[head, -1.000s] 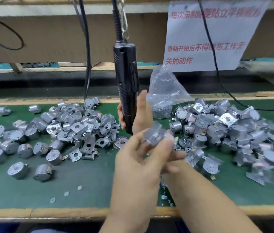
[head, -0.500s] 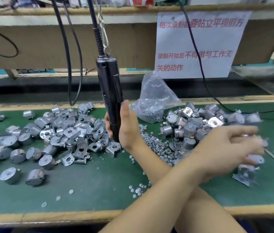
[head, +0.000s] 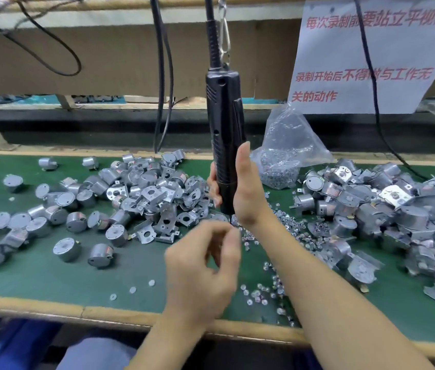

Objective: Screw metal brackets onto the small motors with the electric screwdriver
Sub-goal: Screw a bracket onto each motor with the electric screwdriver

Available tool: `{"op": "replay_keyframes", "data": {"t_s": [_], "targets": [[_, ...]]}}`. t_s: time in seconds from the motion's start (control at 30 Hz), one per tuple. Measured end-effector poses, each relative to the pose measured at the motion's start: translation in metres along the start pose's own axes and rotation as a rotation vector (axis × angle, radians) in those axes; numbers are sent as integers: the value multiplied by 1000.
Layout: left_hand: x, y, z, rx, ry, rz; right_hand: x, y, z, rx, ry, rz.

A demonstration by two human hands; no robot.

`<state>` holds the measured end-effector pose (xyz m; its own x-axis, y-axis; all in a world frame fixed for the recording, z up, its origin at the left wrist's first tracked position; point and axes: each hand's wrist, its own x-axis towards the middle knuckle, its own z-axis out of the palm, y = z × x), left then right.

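A black electric screwdriver (head: 224, 124) hangs upright from a cable and chain over the green mat. My right hand (head: 248, 193) grips its lower body, with the tip just above the mat. My left hand (head: 200, 271) hovers in front of the tip, blurred, its fingers loosely curled, and I see nothing in it. Bare round motors (head: 58, 217) lie scattered at the left. Loose metal brackets (head: 157, 198) are heaped beside them. At the right is a pile of motors with brackets (head: 387, 209).
A clear bag of screws (head: 286, 153) stands behind my right hand, and loose screws (head: 291, 222) are spread under my right forearm. Three washers (head: 132, 289) lie near the wooden front edge (head: 50, 305). Black cables (head: 161, 102) hang at the back, and a paper sign (head: 366, 62) hangs top right.
My left hand held a bracketed motor, reached across to the right pile, and has come back to the centre without it. My right hand has kept its grip on the screwdriver.
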<state>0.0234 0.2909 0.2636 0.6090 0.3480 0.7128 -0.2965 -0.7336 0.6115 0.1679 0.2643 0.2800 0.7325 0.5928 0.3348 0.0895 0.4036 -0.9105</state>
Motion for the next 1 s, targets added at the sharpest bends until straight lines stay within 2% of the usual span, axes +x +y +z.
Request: {"op": "replay_keyframes", "data": {"t_s": [0.13, 0.27, 0.37, 0.43, 0.57, 0.73, 0.87, 0.93, 1.0], "targets": [[2, -58, -31, 357, 68, -279, -3, -10, -1, -6, -72, 39], [-2, -85, -69, 739, 162, -473, -3, -10, -3, -28, -148, 89], [-4, -89, -91, 831, 170, -610, -2, -7, -2, -10, -114, 97], [-4, -92, -102, 822, 98, -615, -2, -5, -2, 16, -86, 97], [-7, -94, -110, 762, -18, -738, -1, -1, -5, 38, -73, 119], [-7, -89, -111, 734, 15, -720, -7, 3, 1, 119, -175, 146], [-5, -76, -98, 501, 95, -531, -12, 8, 14, 113, -187, 121], [-7, -70, -85, 379, 35, -439, -14, 9, 19, 101, -160, 103], [-10, -67, -71, 357, -46, -344, -14, 11, 22, 96, -125, 80]]}}
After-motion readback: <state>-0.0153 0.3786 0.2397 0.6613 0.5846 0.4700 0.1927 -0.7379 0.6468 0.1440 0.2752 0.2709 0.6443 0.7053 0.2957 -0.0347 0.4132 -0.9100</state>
